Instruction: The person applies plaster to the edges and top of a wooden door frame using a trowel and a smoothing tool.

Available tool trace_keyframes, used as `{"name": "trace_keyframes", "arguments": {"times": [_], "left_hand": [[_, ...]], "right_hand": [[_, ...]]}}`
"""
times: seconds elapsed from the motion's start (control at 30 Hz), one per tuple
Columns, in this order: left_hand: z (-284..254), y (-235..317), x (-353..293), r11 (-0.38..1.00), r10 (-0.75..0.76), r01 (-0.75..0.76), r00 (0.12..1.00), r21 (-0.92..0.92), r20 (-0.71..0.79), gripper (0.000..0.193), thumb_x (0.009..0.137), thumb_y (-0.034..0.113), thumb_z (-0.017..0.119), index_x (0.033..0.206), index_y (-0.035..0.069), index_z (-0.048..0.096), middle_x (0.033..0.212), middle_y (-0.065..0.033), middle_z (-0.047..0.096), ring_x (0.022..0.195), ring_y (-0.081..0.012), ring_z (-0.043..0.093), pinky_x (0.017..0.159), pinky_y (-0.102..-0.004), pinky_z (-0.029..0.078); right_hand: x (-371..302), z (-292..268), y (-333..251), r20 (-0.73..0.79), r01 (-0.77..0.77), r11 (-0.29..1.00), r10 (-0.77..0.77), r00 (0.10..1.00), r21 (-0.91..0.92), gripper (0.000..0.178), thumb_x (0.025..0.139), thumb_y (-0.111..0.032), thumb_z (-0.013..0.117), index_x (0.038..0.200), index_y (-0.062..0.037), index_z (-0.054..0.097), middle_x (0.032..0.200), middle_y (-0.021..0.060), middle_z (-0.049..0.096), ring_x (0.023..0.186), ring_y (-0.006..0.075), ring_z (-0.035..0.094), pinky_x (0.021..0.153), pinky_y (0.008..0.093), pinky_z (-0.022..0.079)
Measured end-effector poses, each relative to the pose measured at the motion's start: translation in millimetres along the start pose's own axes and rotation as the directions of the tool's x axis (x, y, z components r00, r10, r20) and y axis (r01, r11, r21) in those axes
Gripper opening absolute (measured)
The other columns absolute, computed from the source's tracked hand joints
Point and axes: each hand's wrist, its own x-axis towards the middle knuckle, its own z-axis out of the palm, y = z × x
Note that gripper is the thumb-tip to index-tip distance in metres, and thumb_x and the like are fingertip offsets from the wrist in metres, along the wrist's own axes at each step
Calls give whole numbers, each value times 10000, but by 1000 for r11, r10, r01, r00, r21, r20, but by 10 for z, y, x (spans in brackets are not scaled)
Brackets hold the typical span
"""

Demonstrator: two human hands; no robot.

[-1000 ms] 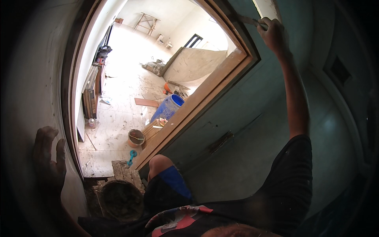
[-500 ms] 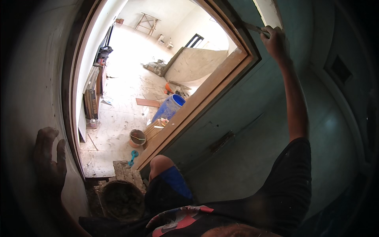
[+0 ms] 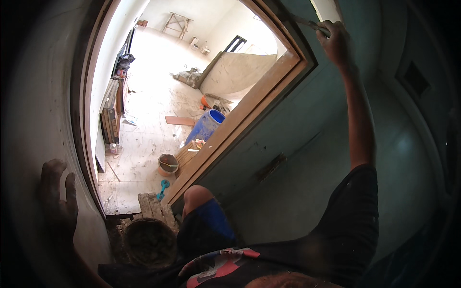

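Observation:
My right hand [image 3: 334, 41] is raised at the upper right, with its fingers wrapped round the handle of a slim hand tool [image 3: 307, 22]. The tool points left to the dark outer edge of the wooden door frame [image 3: 240, 113]; its exact kind and far end are lost in shadow. At the left, my left hand [image 3: 60, 194] is open against or just off the pale wall [image 3: 48, 105], thumb apart from the fingers. Below, by my bent knee, stands a round bucket [image 3: 150, 242] holding dark, mortar-like stuff.
Beyond the doorway lie a blue barrel [image 3: 205, 127], a small bucket [image 3: 167, 164], a turquoise scoop-like thing [image 3: 163, 188] and a loose plank [image 3: 180, 120]. Boards [image 3: 110, 115] lean at the left. Rough planks [image 3: 152, 207] lie by the mortar bucket. Greenish wall [image 3: 297, 144] runs along my right.
My right hand and the tool have shifted slightly up and to the left along the frame's upper corner. My left hand has moved slightly down and left, still open by the wall.

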Motion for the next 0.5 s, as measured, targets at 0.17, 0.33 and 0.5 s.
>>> {"name": "trace_keyframes", "arguments": {"times": [0.17,0.33,0.5], "left_hand": [[-58,79,-17,989,-55,54,998,135,0,174,973,93,549,1134,27,557,1144,-172,610,1084,-330,616,931,-386,495],[-56,65,8,970,-104,88,993,228,56,177,990,126,534,1139,37,568,1172,-182,611,1115,-322,614,946,-387,498],[-34,73,61,966,-47,34,998,256,46,181,977,110,561,1129,13,582,1164,-183,626,1109,-319,627,931,-381,514]], "right_hand": [[-298,-92,-125,-125,-90,988,106,986,127,228,821,-193,742,1028,-111,690,942,123,666,887,288,670,716,376,548],[-965,-479,-1257,184,-402,669,374,909,625,244,851,-181,716,1075,-85,694,1042,136,677,941,273,663,804,380,536],[-1779,-419,-2412,490,-426,548,33,871,720,492,798,-209,741,1239,-26,626,995,121,647,899,167,626,781,348,518]]}}
